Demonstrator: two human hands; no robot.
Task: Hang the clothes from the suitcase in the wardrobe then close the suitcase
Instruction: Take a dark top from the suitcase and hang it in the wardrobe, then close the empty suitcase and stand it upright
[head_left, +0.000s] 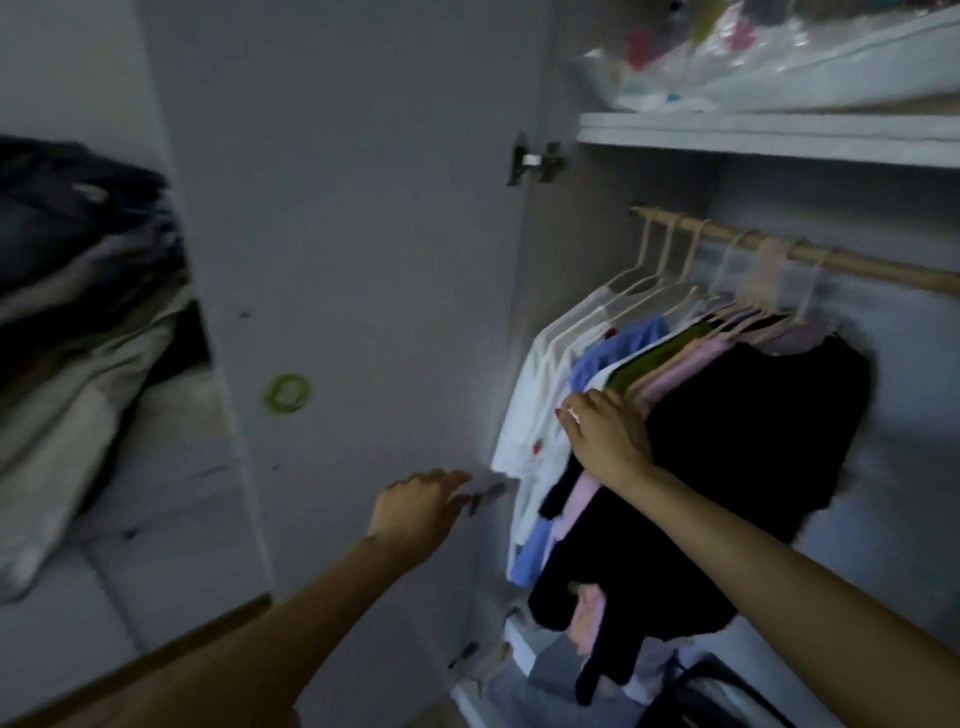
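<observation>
The wardrobe stands open, with a wooden rod (831, 257) across its top. Several garments hang there on pale hangers (670, 270): white shirts (535, 415), a blue top (613, 348), green and pink pieces, and a large black garment (753, 441). My right hand (605, 436) lies on the hanging clothes, palm on the black garment and fingertips at the white and pink edges. My left hand (421, 506) stretches with spread fingers toward the door's lower hinge (488, 491), beside the white shirt's hem. It holds nothing. The suitcase is out of view.
The white wardrobe door (353, 260) swings open to the left and carries a green ring mark (287, 393). A shelf (779, 135) above the rod holds plastic-wrapped items. Piled clothes (78, 312) lie at far left. Folded fabric (550, 670) and a dark object (727, 691) sit on the wardrobe floor.
</observation>
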